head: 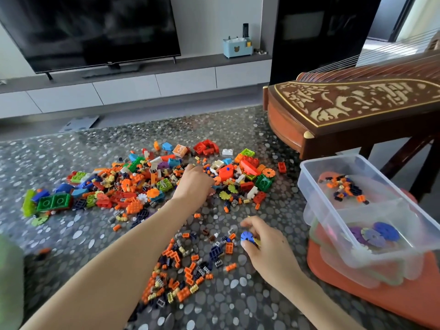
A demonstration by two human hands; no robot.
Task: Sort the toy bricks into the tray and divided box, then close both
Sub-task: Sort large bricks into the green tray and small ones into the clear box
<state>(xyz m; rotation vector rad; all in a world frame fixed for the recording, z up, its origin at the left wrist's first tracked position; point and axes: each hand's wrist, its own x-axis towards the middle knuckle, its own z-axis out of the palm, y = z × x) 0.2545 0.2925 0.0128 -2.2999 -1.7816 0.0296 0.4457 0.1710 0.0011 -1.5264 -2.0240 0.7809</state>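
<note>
A wide heap of mixed toy bricks (142,184) covers the pebble-patterned table. Nearer me lies a smaller patch of tiny orange and dark bricks (183,267). My left hand (194,183) reaches into the big heap with its fingers curled down among the pieces; what they touch is hidden. My right hand (264,246) pinches a blue flower-shaped disc (247,236) just above the table. At the right stands a clear divided box (309,186): tiny bricks in its far compartment, blue and purple discs in the near one. It rests on an orange tray (357,291).
A carved wooden zither (357,110) on a stand overhangs the table's far right corner, just behind the box. A television and a low cabinet stand beyond the table. A green blurred object (9,277) sits at the left edge.
</note>
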